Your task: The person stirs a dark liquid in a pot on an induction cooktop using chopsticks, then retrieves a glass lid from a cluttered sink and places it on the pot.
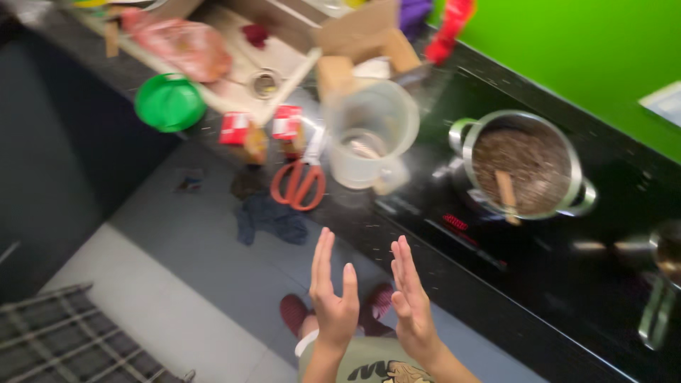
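Both hands are held flat with fingers extended; each grip is wide and nothing is held. The left hand [333, 298] and the right hand [411, 301] are raised edge-on, palms facing each other, near but apart, in the air in front of the desk [496, 298] edge.

Just beyond the fingertips, the black desk surface is found. Farther ahead of the left grip, orange-handled scissors [298, 184] lie on the desk, and a clear plastic jug [369, 135] stands beside them. Ahead and to the right of the right grip, a steel pot [525, 167] with dark contents and a wooden spoon [506, 193] is placed. A green bowl [170, 103] sits far to the left. Below the grips, slippers [294, 312] and a dark cloth [273, 220] are seen on the floor.
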